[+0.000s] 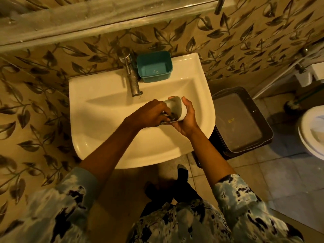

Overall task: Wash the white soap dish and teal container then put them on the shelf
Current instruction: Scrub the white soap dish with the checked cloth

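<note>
Midway through the wash, the white soap dish [177,106] is being scrubbed over the sink [105,137].

The right hand [187,118] cups the dish from its right side, fingers and thumb curled round it. It tips the dish on edge so the hollow faces left, probably so the other hand can reach inside. The left hand [150,113] has its fingers curled on a dark scrubbing pad [172,117], pressed into the near end of the hollow. Both are above the basin, so any drips would land there. The teal container [154,66] stands upright on the sink's far ledge, just right of the tap [130,74]. It seems to be waiting its turn. The shelf [87,20] runs along the far wall, and neither item is on it yet.
</note>
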The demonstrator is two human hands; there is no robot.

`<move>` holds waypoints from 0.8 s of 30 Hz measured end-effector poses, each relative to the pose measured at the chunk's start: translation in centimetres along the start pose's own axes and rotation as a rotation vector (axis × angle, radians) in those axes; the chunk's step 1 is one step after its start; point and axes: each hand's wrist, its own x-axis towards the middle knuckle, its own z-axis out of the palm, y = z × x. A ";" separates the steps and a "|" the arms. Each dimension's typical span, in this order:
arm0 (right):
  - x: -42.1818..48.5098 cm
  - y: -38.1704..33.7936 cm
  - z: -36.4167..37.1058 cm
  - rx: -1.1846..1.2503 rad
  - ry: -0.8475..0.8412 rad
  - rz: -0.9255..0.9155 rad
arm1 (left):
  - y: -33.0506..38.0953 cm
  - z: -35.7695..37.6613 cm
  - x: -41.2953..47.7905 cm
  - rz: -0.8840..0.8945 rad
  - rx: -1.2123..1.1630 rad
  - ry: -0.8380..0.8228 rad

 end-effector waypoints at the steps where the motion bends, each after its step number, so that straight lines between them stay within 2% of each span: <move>1: 0.0 0.0 -0.1 -0.012 -0.013 0.024 | -0.4 0.1 -0.2 -0.011 0.127 -0.024; 4: -0.2 0.0 0.1 -0.097 -0.040 0.083 | -0.4 0.9 -0.4 -0.026 0.438 0.036; 8: -0.4 0.1 0.1 -0.198 0.004 0.138 | -1.3 1.4 0.0 -0.157 0.418 0.213; 10: -0.3 0.1 -0.3 -0.181 0.060 0.168 | -2.6 1.7 0.1 -0.269 0.220 0.407; 12: -0.3 0.1 -1.0 -0.147 0.100 0.204 | -2.9 1.4 -0.1 -0.375 -0.166 0.618; 13: -0.3 0.2 -1.2 -0.135 0.097 0.223 | -2.8 1.2 -0.3 -0.386 -0.332 0.644; 15: -0.4 0.3 -1.2 -0.129 0.113 0.254 | -1.9 0.8 -0.8 -0.385 -0.527 0.560; 19: -0.1 0.2 -0.2 -0.248 0.200 0.257 | -0.6 1.2 -1.6 -0.382 -0.734 0.407; 24: -0.2 -0.2 0.3 -0.579 0.207 0.195 | -1.4 1.1 -2.6 -0.485 -0.871 0.533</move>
